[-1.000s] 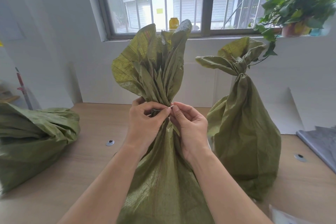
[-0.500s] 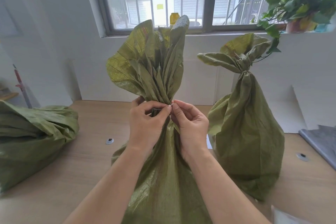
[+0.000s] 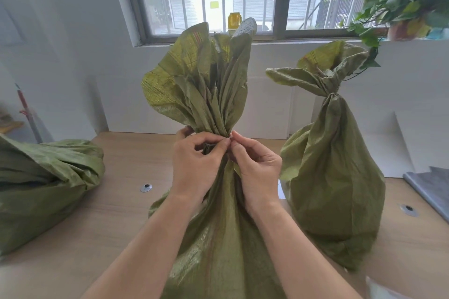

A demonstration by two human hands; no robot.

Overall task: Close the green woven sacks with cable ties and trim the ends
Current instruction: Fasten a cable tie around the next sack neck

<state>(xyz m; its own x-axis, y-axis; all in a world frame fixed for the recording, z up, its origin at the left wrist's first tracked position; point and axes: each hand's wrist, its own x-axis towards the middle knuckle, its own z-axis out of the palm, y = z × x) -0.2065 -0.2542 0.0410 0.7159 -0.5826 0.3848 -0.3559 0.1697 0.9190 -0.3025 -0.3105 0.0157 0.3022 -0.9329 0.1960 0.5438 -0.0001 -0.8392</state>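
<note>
Upright green sack (image 3: 220, 245), gathered neck pinched between left hand (image 3: 194, 167) and right hand (image 3: 258, 168)

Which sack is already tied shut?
The right sack: neck cinched, unheld. The left hand and right hand grip the middle sack; the left sack lies slumped.

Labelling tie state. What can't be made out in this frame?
Head view only.
Tie on middle sack: hidden by the fingers of left hand and right hand pinching its neck; threaded or not, cannot tell.
Right sack: band at neck too small to tell if trimmed.
Left sack: cut off by left edge; whether tied, cannot tell.
</note>
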